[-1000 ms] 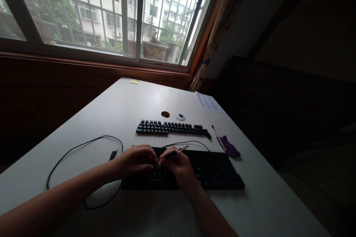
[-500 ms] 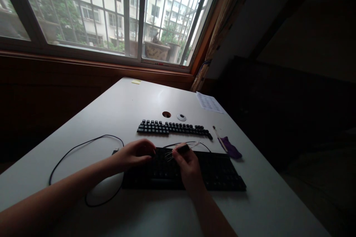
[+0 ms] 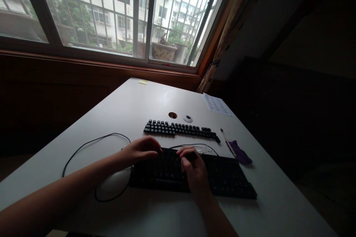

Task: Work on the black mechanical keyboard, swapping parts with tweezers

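Observation:
A black keyboard [image 3: 230, 177] lies lengthwise in front of me on the white table. Over its upper left part is my left hand [image 3: 143, 150], thumb and fingertips brought together; anything between them is too small and dark to name. Above the keyboard's middle, my right hand [image 3: 196, 170] is closed around the dark handle of a wire keycap puller [image 3: 191, 156]. Its thin wires are hard to make out against the black keys. Beyond the keyboard, loose black keycaps [image 3: 180, 129] stand in several rows.
A black cable [image 3: 83, 143] loops over the table's left side. To the right lie a brush [image 3: 228, 141] and a purple cloth [image 3: 241, 153]. Farther back are a cable hole [image 3: 172, 115], its white ring cover [image 3: 188, 119], a printed paper [image 3: 218, 104] and a yellow note [image 3: 142, 82].
The view has swung slightly left, so everything sits farther right. My right hand has turned with the keycap puller, and its wires show less clearly. My left hand stays near the keyboard's upper left.

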Motion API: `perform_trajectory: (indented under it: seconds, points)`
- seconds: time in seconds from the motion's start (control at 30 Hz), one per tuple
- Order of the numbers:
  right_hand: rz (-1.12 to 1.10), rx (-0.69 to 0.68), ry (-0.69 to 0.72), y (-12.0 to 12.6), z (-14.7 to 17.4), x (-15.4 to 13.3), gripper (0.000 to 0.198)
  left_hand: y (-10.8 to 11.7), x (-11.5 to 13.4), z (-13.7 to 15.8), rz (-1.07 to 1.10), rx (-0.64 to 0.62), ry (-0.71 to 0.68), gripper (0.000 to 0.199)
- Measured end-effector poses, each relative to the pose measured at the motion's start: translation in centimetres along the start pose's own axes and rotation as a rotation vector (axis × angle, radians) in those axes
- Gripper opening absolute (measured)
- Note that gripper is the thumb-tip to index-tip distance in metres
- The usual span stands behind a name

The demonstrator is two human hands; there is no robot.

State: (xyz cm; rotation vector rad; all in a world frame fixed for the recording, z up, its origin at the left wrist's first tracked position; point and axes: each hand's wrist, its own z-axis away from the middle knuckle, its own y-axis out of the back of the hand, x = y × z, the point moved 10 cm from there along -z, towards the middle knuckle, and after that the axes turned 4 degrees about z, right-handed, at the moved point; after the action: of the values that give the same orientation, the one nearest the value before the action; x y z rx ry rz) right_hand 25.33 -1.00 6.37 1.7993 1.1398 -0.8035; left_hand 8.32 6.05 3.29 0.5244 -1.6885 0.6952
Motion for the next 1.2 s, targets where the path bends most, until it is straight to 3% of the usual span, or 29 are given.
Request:
perform_trajectory:
  seconds: [0.17, 0.67, 1.2]
  points:
    - [0.062, -0.036, -0.044, -0.5, 0.4, 0.4, 0.007, 0.0, -0.3, 0.0, 0.008, -0.003, 0.017, 0.029]
    - [0.216, -0.111, 0.211, -2.4, 0.5, -2.7, 0.009, -0.9, -0.1, 0.2, -0.089, -0.064, -0.006, 0.028]
    - [0.171, -0.070, 0.159, -1.5, 0.6, -2.5, 0.019, -1.0, 1.0, 0.2, -0.137, -0.041, -0.039, 0.027]
